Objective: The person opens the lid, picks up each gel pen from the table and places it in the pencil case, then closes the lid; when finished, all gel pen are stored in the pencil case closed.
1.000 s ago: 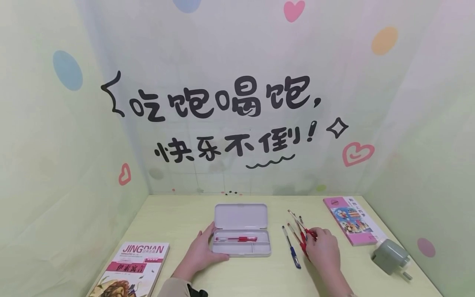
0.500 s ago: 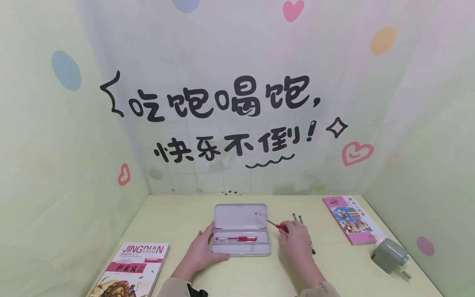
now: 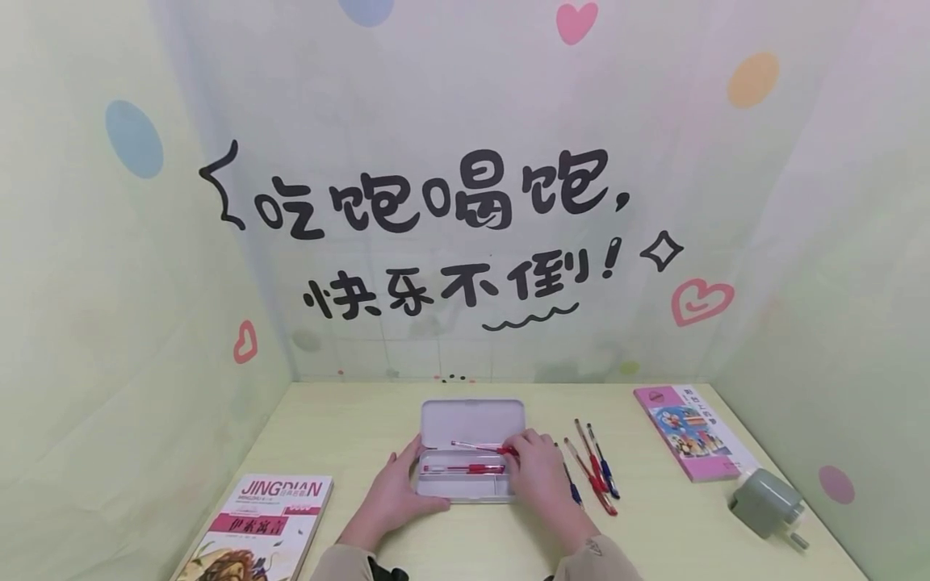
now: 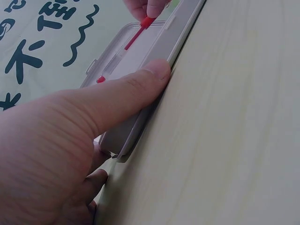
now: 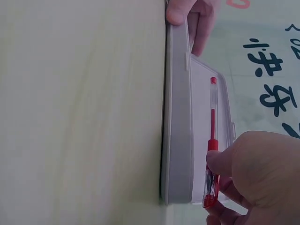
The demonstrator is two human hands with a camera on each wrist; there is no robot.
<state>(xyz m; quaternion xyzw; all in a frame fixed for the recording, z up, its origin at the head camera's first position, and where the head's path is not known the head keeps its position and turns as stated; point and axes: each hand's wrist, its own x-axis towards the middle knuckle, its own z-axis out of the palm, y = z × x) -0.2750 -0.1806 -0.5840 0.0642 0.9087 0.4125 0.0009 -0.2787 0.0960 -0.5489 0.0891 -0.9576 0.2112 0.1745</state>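
A pale lilac pencil case (image 3: 465,489) lies unfolded on the table, its lid (image 3: 465,415) tipped back. My left hand (image 3: 395,492) grips the case's left end, thumb along the front wall in the left wrist view. Inside the rear compartment rests one red gel pen (image 3: 465,469). A second red gel pen (image 5: 213,124) is pinched between thumb and fingers of my right hand (image 3: 539,472), held level above the case's rear edge. That hand covers the case's right end. To its right lie red pens (image 3: 597,474) and blue pens (image 3: 603,461).
A pink book (image 3: 683,432) lies at the back right, with a grey-green pencil sharpener (image 3: 766,504) with a crank in front of it. Another book (image 3: 261,524) lies at the front left. Printed fabric walls (image 3: 465,347) enclose the table (image 3: 349,420).
My right hand has picked a red pen from the loose pens and carried it left, over the pencil case. The left hand has stayed on the case.
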